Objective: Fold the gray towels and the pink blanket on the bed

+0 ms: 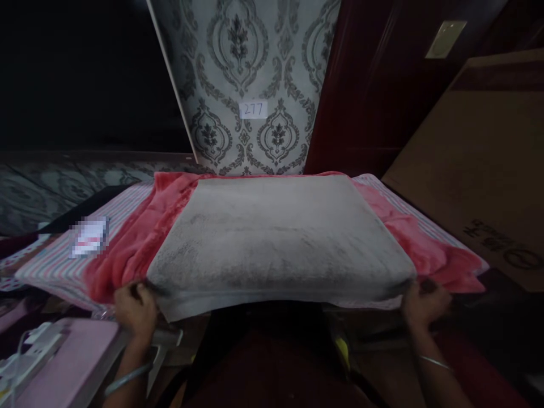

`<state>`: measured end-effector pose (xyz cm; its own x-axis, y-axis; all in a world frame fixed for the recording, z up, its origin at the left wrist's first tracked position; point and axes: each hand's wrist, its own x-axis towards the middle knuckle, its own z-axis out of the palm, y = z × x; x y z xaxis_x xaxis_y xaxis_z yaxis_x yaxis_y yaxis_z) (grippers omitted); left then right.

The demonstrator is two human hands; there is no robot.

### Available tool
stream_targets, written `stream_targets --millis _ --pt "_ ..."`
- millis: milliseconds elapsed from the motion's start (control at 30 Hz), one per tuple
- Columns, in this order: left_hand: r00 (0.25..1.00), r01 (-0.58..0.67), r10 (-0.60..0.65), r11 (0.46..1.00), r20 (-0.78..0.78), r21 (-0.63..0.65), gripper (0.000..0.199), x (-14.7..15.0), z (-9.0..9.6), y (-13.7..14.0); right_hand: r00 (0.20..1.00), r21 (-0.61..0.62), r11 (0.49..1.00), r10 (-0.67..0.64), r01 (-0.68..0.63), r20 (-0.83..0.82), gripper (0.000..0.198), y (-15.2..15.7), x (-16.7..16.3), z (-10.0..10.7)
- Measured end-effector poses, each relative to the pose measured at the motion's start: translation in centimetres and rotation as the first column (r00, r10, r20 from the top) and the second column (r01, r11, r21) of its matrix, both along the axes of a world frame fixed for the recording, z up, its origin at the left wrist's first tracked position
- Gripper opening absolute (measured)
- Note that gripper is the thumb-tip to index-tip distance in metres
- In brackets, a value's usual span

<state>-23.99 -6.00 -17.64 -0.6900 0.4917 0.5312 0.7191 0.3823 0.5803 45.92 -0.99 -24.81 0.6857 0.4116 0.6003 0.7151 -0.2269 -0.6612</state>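
Note:
A pale grey cloth (272, 232) with dark smudges lies spread over a pink fleece blanket (131, 243), its front edge hanging past the table's near side. At the cloth's near left corner, my left hand (135, 306) is closed, fingers curled round the edge. My right hand (425, 300) is closed in the same way at the near right corner. Between the hands the cloth is fairly flat, with faint creases across its middle. Beneath the blanket shows a striped cover (51, 266) on the table.
A blurred white packet (89, 237) lies on the striped cover at left. A pink surface (76, 362) with a white power strip (32, 360) stands at lower left. A large cardboard box (480, 170) leans at right. A dark screen (85, 79) and patterned wall (255, 68) stand behind.

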Motion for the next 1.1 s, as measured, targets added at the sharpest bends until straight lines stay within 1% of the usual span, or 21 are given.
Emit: stream_targets --millis 67,100,133,167,200,233,267,300,333,367,400,433,500,667,767,867,967,1100 --pt "0.985 0.121 -0.121 0.993 -0.125 -0.012 0.045 0.6 2.1 1.6 0.992 0.058 0.997 0.041 -0.048 0.120 0.060 1.3 -1.4 2.3" --pt "0.961 0.207 -0.210 0.978 -0.181 -0.037 0.046 1.1 3.1 2.7 0.980 0.053 0.992 0.101 -0.111 0.169 0.059 2.2 -2.4 3.5" --pt "0.921 0.307 -0.320 0.947 -0.222 -0.092 0.049 1.7 4.0 4.0 0.955 0.010 0.978 0.203 -0.210 0.217 0.059 3.2 -3.5 4.6" --pt "0.869 0.404 -0.433 0.901 -0.240 -0.161 0.051 2.3 4.7 5.5 0.919 -0.058 0.953 0.303 -0.298 0.253 0.060 4.3 -4.6 5.7" --pt "0.814 0.478 -0.530 0.844 -0.239 -0.243 0.054 3.0 5.2 6.9 0.879 -0.151 0.919 0.392 -0.363 0.272 0.061 5.3 -5.7 6.5" --pt "0.770 0.519 -0.601 0.785 -0.216 -0.338 0.057 3.6 5.6 8.3 0.843 -0.265 0.878 0.464 -0.398 0.273 0.061 6.2 -6.8 7.1" --pt "0.751 0.521 -0.636 0.736 -0.178 -0.432 0.059 4.2 5.8 9.5 0.815 -0.391 0.826 0.520 -0.405 0.255 0.060 7.0 -7.7 7.6" --pt "0.753 0.498 -0.644 0.693 -0.137 -0.521 0.062 4.7 5.8 10.5 0.797 -0.516 0.763 0.561 -0.390 0.226 0.060 7.6 -8.4 7.8" --pt "0.771 0.460 -0.629 0.658 -0.100 -0.596 0.063 5.0 5.9 11.2 0.789 -0.623 0.695 0.582 -0.359 0.194 0.059 8.0 -8.9 8.0" --pt "0.794 0.419 -0.604 0.632 -0.075 -0.652 0.064 5.3 5.8 11.7 0.792 -0.705 0.633 0.588 -0.321 0.167 0.059 8.2 -9.2 8.0" --pt "0.813 0.386 -0.579 0.615 -0.060 -0.687 0.065 5.4 5.8 12.0 0.799 -0.759 0.586 0.582 -0.284 0.150 0.059 8.4 -9.3 7.9" --pt "0.826 0.363 -0.560 0.607 -0.056 -0.707 0.066 5.3 5.7 12.2 0.808 -0.789 0.560 0.571 -0.254 0.145 0.060 8.5 -9.2 7.8" --pt "0.843 0.331 -0.534 0.612 -0.066 -0.719 0.067 4.9 5.6 12.2 0.824 -0.808 0.549 0.546 -0.215 0.152 0.062 8.6 -8.6 7.6" --pt "0.903 0.238 -0.419 0.673 -0.096 -0.700 0.070 2.3 5.7 12.6 0.857 -0.821 0.548 0.490 -0.163 0.157 0.063 9.1 -6.2 8.0" --pt "0.919 0.221 -0.386 0.676 -0.083 -0.703 0.071 1.1 5.7 12.8 0.886 -0.828 0.545 0.440 -0.133 0.148 0.063 9.4 -4.9 8.5" --pt "0.916 0.213 -0.387 0.694 -0.106 -0.688 0.072 0.8 5.7 12.6 0.921 -0.806 0.584 0.360 -0.097 0.150 0.065 9.4 -4.6 8.8" --pt "0.914 0.210 -0.388 0.704 -0.120 -0.678 0.071 1.2 5.9 12.3 0.948 -0.776 0.628 0.279 -0.059 0.153 0.068 9.2 -5.0 8.9" --pt "0.916 0.215 -0.386 0.699 -0.108 -0.682 0.070 1.4 6.1 12.2 0.960 -0.772 0.633 0.246 -0.054 0.135 0.070 9.0 -5.5 9.2"
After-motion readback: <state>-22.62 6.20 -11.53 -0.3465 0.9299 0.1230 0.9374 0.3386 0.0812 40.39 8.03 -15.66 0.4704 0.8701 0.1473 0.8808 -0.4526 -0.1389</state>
